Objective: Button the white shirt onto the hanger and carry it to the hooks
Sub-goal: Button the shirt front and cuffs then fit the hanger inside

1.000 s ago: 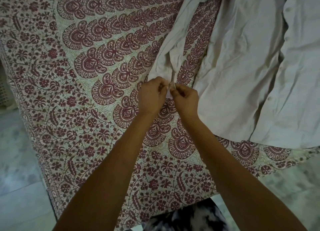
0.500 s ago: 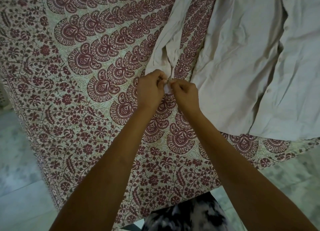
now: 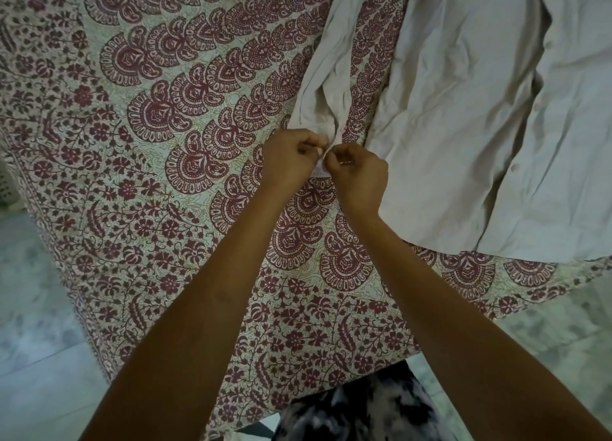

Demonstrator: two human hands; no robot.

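The shirt [image 3: 463, 126] lay spread flat on the bedspread [image 3: 159, 182], filling the far right of the scene, with its hem close to the bed's near-right edge. A row of buttons [image 3: 515, 167] ran down its front, and a dark gap showed between the two front panels partway along.

One sleeve [image 3: 331, 69] ran from the far edge toward the near left. It lay apart from the shirt's body, with a strip of bedspread showing between them, and a deep crease ran down its middle. Both hands held the cuff [image 3: 318, 170] at its near end.

The left hand [image 3: 289, 162] had its fingers curled tight and pinched the cuff's left side between thumb and fingertips. The right hand [image 3: 359, 175] was curled the same way and pinched the right side. The two sets of knuckles were almost touching. Only a small pale scrap of cuff showed between them, so it could not be told whether a button sat in its hole.

Both bare forearms reached in from the near edge.

The bedspread was cream with dark red paisley arcs and a flowered border, and it hung over the bed's left and near sides. Pale floor [image 3: 36, 374] showed beyond it. Black-and-white clothing [image 3: 357, 414] showed at the near edge between the forearms.
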